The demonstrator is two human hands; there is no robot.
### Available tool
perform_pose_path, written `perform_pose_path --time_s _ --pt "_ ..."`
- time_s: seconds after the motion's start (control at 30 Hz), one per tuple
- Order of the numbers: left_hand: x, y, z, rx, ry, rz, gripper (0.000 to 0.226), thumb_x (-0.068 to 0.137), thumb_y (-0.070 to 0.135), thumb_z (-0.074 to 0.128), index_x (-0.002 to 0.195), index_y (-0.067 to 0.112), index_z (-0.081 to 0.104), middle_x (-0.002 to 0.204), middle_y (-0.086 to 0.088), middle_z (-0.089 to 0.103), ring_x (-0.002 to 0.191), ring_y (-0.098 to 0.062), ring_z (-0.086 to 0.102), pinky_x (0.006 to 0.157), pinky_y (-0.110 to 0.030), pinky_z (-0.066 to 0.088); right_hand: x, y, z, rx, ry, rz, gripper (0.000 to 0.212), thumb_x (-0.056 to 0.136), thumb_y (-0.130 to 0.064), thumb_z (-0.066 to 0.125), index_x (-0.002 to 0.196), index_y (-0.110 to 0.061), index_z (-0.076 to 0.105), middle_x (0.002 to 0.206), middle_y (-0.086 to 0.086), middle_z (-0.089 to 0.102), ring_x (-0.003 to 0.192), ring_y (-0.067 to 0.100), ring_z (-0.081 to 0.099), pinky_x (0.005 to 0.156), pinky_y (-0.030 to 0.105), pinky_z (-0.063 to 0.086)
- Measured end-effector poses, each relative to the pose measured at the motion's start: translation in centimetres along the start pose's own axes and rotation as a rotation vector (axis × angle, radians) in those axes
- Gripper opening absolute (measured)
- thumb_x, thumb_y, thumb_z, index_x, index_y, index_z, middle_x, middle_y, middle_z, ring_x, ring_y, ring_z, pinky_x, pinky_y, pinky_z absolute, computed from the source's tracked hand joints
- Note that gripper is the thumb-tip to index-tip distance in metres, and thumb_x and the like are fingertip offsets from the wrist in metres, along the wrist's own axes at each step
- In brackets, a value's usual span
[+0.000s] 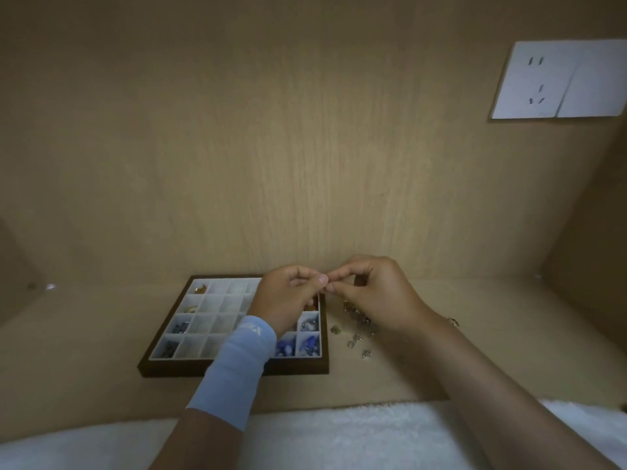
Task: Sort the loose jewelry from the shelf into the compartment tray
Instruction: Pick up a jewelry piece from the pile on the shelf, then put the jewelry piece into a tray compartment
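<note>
Bare shelf (pixel 84 351) left — tray's (pixel 234 366) flank

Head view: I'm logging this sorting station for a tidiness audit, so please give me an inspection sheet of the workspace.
Surface: wooden shelf, white fluffy cloth along the near edge.
Job's things: compartment tray, partly filled, many cells empty; loose jewelry on the shelf to its right.
Clutter: nothing seen.
Hands: left hand and right hand meet fingertip to fingertip above the tray's far right corner; any pinched item is too small to tell.
Cables: nothing seen.
Surroundings: white wall socket on the back panel.
</note>
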State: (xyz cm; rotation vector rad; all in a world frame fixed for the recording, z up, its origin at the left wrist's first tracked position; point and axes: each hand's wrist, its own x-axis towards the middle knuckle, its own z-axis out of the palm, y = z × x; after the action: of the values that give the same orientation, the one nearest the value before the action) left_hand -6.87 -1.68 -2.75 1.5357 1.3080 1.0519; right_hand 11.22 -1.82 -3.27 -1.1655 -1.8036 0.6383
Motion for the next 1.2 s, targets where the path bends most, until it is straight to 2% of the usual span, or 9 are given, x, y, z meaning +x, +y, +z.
perform_pose_path --time_s 0.17,0.27,0.37,0.47,0.57,0.7,0.83,1.0,1.2 --pt "-1.5 -0.9 -2.6 0.051 0.005 0.077 0.012 0.091 0.025 0.063 0.086 0.020 0.072 0.075 0.008 0.073 0.072 -0.003 0.066 0.072 -0.022 0.050 -0.1 -1.2 2.0 -0.010 -0.040 0.002 0.007 0.087 -0.022 0.076 0.091 -0.026 0.081 0.084 -0.010 0.074 0.058 0.000 0.057 0.059 0.015 0.044" --pt "-1.5 -2.3 -3.8 0.305 0.154 0.148 0.014 0.093 0.030 0.058 0.084 0.026 0.069 0.084 0.012 0.070 0.082 -0.004 0.062 0.077 -0.022 0.046 0.4 -1.3 2.3 -0.106 -0.028 0.083 0.003 0.085 -0.026 0.078 0.082 -0.027 0.078 0.080 -0.013 0.073 0.055 -0.004 0.056 0.054 0.011 0.039" --pt "-1.2 -3.8 -5.3 0.647 0.214 0.197 0.016 0.093 0.032 0.056 0.105 0.030 0.067 0.110 0.011 0.064 0.107 -0.010 0.052 0.093 -0.027 0.041 1.6 -1.4 2.9 -0.261 -0.098 0.129 0.008 0.084 -0.034 0.077 0.078 -0.029 0.075 0.081 -0.016 0.072 0.066 -0.006 0.061 0.062 0.020 0.049" --pt "-1.0 -4.8 -5.7 0.747 0.114 0.210 0.032 0.091 0.035 0.057 0.122 0.031 0.062 0.130 0.010 0.057 0.125 -0.015 0.044 0.107 -0.034 0.035 3.0 -1.9 4.1 -0.438 -0.220 0.097 0.009 0.089 -0.033 0.071 0.082 -0.028 0.075 0.088 -0.015 0.070 0.081 0.001 0.063 0.076 0.031 0.055" --pt "-0.8 -5.2 -5.5 0.794 0.058 0.176 0.039 0.092 0.040 0.054 0.130 0.033 0.056 0.142 0.010 0.048 0.132 -0.014 0.038 0.112 -0.034 0.029 4.3 -2.4 5.4 -0.602 -0.329 0.006 0.008 0.090 -0.030 0.069 0.087 -0.025 0.075 0.092 -0.012 0.066 0.083 0.008 0.062 0.076 0.031 0.053" --pt "-0.7 -5.4 -5.7 0.754 0.073 0.185 0.038 0.092 0.039 0.053 0.129 0.036 0.056 0.140 0.012 0.049 0.130 -0.012 0.038 0.110 -0.031 0.026 5.8 -2.4 6.6 -0.733 -0.434 -0.075 0.008 0.087 -0.028 0.070 0.091 -0.026 0.076 0.095 -0.009 0.068 0.086 0.010 0.061 0.075 0.031 0.052" --pt "-0.7 -5.5 -5.8 0.737 0.076 0.181 0.036 0.093 0.036 0.052 0.128 0.035 0.057 0.137 0.013 0.051 0.128 -0.012 0.040 0.109 -0.031 0.027 6.6 -2.3 7.1 -0.790 -0.447 -0.087 0.008 0.085 -0.027 0.071 0.091 -0.025 0.076 0.094 -0.009 0.070 0.086 0.010 0.062 0.073 0.029 0.051" --pt "-0.7 -5.2 -6.1 0.706 0.090 0.179 0.035 0.093 0.034 0.052 0.128 0.035 0.057 0.134 0.013 0.053 0.127 -0.011 0.040 0.109 -0.031 0.026 6.7 -2.5 5.6 -0.634 -0.420 -0.004 0.006 0.083 -0.028 0.077 0.088 -0.029 0.074 0.089 -0.016 0.069 0.083 0.001 0.063 0.076 0.024 0.052" --pt "-1.2 -4.1 -5.2 0.659 0.150 0.238 0.028 0.094 0.031 0.052 0.120 0.035 0.061 0.124 0.012 0.059 0.121 -0.011 0.045 0.108 -0.032 0.032 4.2 -2.5 -0.3 -0.535 -0.274 0.136 0.005 0.088 -0.023 0.072 0.090 -0.027 0.076 0.085 -0.021 0.067 0.081 -0.004 0.061 0.077 0.021 0.049"
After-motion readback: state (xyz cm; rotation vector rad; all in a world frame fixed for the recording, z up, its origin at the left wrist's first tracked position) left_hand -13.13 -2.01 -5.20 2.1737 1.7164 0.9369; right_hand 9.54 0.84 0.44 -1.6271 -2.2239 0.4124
